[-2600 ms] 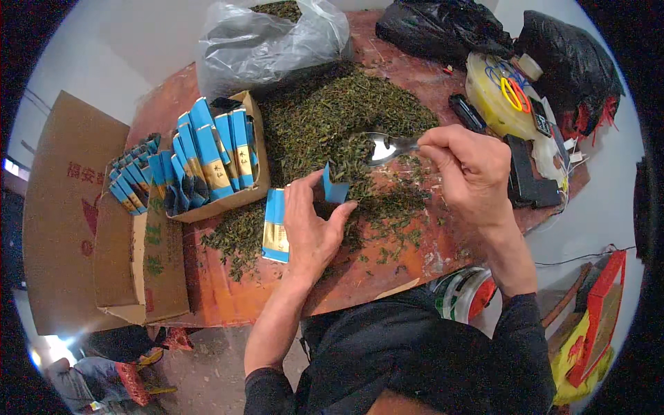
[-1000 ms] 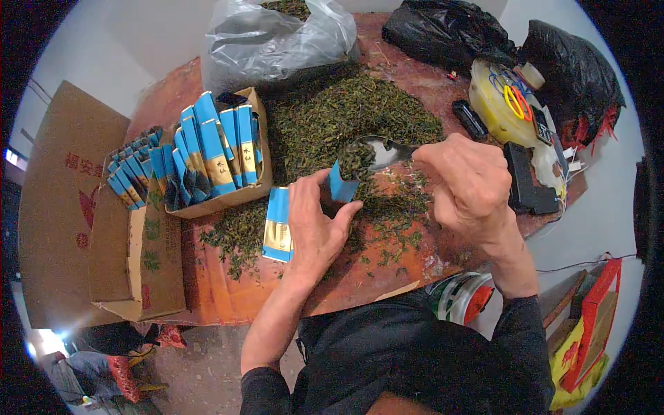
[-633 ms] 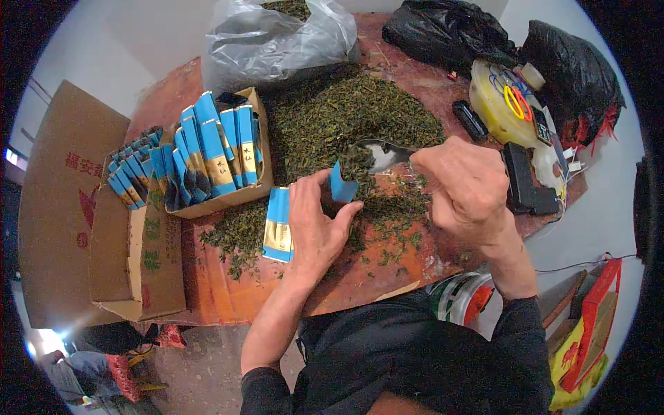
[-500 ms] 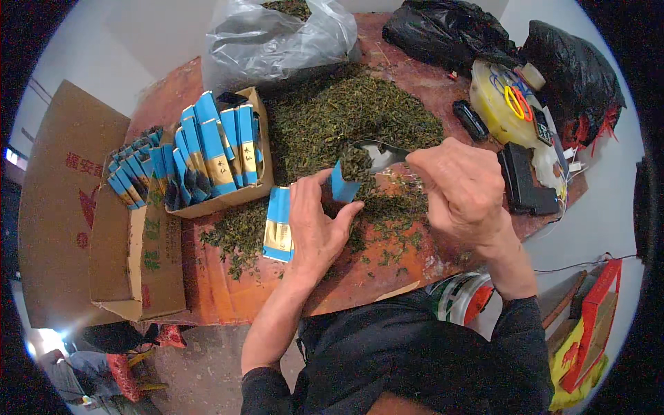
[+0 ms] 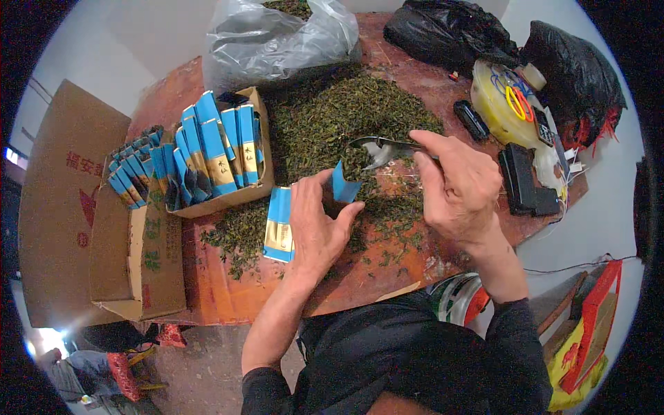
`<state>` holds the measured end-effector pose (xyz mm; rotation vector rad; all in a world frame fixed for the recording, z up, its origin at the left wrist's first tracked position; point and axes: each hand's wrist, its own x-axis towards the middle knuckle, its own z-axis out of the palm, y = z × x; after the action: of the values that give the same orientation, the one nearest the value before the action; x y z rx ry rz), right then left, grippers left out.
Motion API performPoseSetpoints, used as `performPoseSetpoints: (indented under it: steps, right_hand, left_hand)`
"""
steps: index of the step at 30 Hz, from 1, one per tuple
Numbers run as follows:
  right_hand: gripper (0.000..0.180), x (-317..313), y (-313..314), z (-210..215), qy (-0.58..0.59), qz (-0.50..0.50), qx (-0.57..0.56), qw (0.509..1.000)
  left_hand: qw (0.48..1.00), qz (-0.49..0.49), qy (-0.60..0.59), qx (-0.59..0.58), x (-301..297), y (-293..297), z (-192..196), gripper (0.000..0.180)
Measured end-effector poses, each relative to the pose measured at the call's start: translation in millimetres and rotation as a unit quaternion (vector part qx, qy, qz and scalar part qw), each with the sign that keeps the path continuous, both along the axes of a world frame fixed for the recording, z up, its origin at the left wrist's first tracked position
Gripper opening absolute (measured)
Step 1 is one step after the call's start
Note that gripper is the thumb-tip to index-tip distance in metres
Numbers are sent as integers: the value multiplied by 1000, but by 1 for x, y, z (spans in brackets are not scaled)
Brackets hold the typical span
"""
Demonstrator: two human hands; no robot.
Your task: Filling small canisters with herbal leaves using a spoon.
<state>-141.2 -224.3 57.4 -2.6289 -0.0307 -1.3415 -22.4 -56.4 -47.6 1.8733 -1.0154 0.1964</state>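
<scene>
My left hand (image 5: 319, 223) holds a small blue packet (image 5: 344, 184) upright with its mouth open, at the near edge of a big heap of loose dark green tea leaves (image 5: 349, 128). My right hand (image 5: 459, 183) grips a metal scoop (image 5: 379, 149) whose bowl, with leaves in it, is tipped right over the packet's mouth. A flat blue and gold packet (image 5: 279, 224) lies on the table just left of my left hand.
A cardboard box (image 5: 228, 197) packed with upright blue packets stands left of the heap, a larger carton (image 5: 142, 252) with more beside it. A clear plastic bag (image 5: 277, 38) of leaves sits at the back, black bags (image 5: 449, 31), a yellow tape dispenser (image 5: 508, 104) and black devices (image 5: 526, 181) at right.
My right hand brought the scoop, filled with leaves, down from the heap to the packet's mouth. My left hand tipped the blue packet upright and kept it in place.
</scene>
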Motion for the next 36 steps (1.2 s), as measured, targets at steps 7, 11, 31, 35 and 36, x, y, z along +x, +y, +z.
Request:
performPoseSetpoints:
  steps: [7, 11, 31, 35, 36]
  right_hand:
    - [27, 5, -3, -10, -20, -21, 10, 1000]
    - [21, 7, 9, -10, 2, -38, 34, 999]
    - [23, -1, -20, -40, -19, -15, 117, 993]
    - [27, 1, -19, -36, -21, 5, 107, 994]
    - [28, 1, -18, -35, -28, 4, 83, 996]
  left_hand:
    - [1000, 6, -4, -10, 3, -4, 2, 62]
    - [999, 11, -6, -34, 6, 7, 1, 59]
    - [996, -18, 15, -86, 6, -1, -14, 63]
    - [996, -22, 25, -83, 7, -1, -16, 62]
    - [996, -25, 26, -77, 7, -1, -16, 62]
